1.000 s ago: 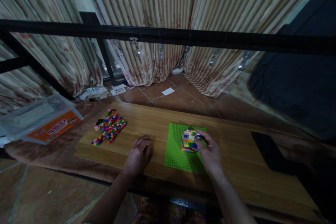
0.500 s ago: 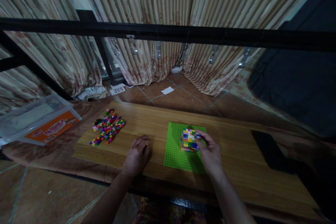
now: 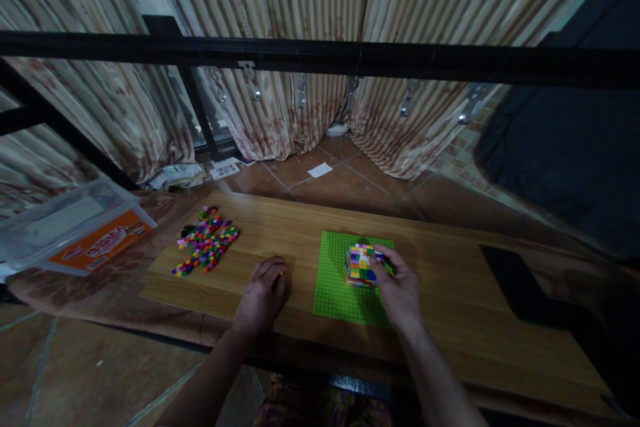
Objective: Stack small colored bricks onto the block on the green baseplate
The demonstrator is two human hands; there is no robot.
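Note:
A green studded baseplate [image 3: 336, 287] lies on the wooden board [image 3: 450, 280]. On it stands a small multicoloured block of stacked bricks [image 3: 361, 264]. My right hand [image 3: 396, 290] touches the block's right side, with thumb and fingers pinched against its upper edge. My left hand [image 3: 263, 295] rests knuckles-up on the board to the left of the baseplate, fingers curled, with a small yellow piece showing at its fingertips. A heap of loose coloured bricks [image 3: 206, 243] lies at the board's far left.
A clear plastic box with an orange label [image 3: 75, 230] sits left of the board. A dark flat object [image 3: 520, 290] lies at the right. A black metal bar [image 3: 320, 57] crosses overhead, with curtains and tiled floor behind.
Barely anything moved. My right hand's fingers shifted slightly on the block's top edge; my left hand stayed put.

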